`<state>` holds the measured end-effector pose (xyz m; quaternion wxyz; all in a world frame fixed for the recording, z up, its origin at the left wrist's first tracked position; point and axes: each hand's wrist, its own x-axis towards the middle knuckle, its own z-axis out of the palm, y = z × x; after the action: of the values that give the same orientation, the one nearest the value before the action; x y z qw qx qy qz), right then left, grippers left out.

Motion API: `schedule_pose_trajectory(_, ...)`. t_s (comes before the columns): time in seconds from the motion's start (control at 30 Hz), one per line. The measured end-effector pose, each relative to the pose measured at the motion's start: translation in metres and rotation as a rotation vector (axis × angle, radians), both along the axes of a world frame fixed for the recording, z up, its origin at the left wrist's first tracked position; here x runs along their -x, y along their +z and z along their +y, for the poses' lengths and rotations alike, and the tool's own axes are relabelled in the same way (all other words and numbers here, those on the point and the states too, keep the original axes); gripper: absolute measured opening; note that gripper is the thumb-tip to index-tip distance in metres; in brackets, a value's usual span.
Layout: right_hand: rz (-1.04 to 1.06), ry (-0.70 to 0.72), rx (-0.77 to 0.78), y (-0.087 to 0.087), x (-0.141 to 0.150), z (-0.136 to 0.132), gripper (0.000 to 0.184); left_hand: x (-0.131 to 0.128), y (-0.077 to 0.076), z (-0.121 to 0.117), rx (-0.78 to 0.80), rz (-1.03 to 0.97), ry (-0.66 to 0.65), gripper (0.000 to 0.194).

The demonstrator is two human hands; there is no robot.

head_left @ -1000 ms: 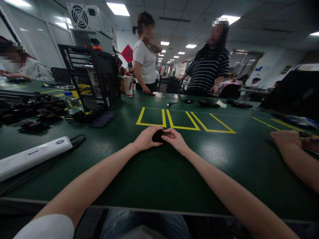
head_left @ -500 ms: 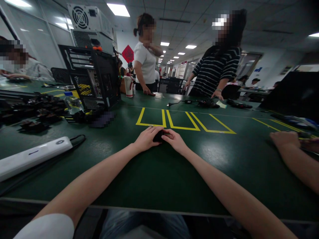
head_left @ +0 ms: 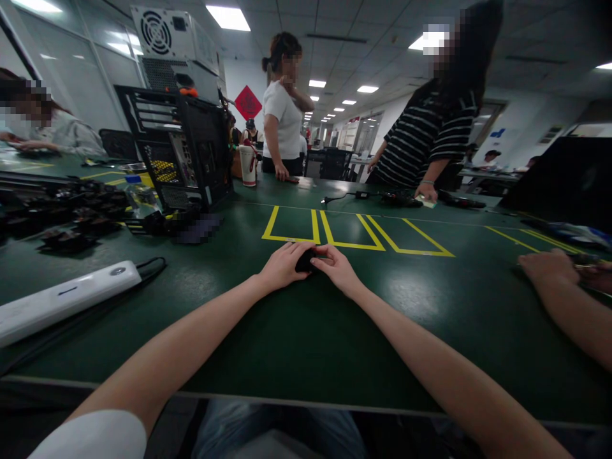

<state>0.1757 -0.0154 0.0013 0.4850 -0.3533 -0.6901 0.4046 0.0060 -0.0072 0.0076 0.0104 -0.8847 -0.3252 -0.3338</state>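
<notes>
Both my hands rest together on the green table [head_left: 296,331], just in front of the yellow taped boxes [head_left: 335,233]. Between them sits a small black object [head_left: 305,261]. My left hand [head_left: 282,266] curls round its left side, and my right hand [head_left: 337,269] pinches its right side with fingers pressed together. Most of the black object is hidden by my fingers, so I cannot make out what it is.
A white power strip [head_left: 62,301] lies at the left. An open black computer case [head_left: 184,153] stands at the back left beside several black parts [head_left: 62,220]. Two people stand across the table. Another person's hand [head_left: 549,268] rests at the right.
My hands have stayed put on the black object. The person in the striped top has stepped to the right and leaned a hand onto the table's far edge.
</notes>
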Motion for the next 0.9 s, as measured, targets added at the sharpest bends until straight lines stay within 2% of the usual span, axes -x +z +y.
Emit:
schedule_pose_trajectory(0.2, -0.099, -0.007, 0.026, -0.0017, -0.0026, 0.0012, 0.03, -0.0006, -0.0006, 0.0, -0.003, -0.002, 0.004, 0.057)
schedule_pose_trajectory(0.53, 0.014, 0.065, 0.049, -0.0037, -0.002, 0.0, 0.027, 0.0, 0.0001, -0.0018, 0.003, -0.011, -0.009, 0.057)
schedule_pose_trajectory(0.7, 0.018, 0.025, 0.012, -0.0026, 0.0004, -0.0004, 0.022, -0.001, 0.0001, -0.002, 0.006, -0.006, 0.003, 0.056)
schedule_pose_trajectory(0.9, -0.052, -0.017, 0.038, -0.0038, -0.0003, 0.0011, 0.032, -0.0001, 0.0011, -0.0032, 0.012, -0.005, 0.0, 0.057)
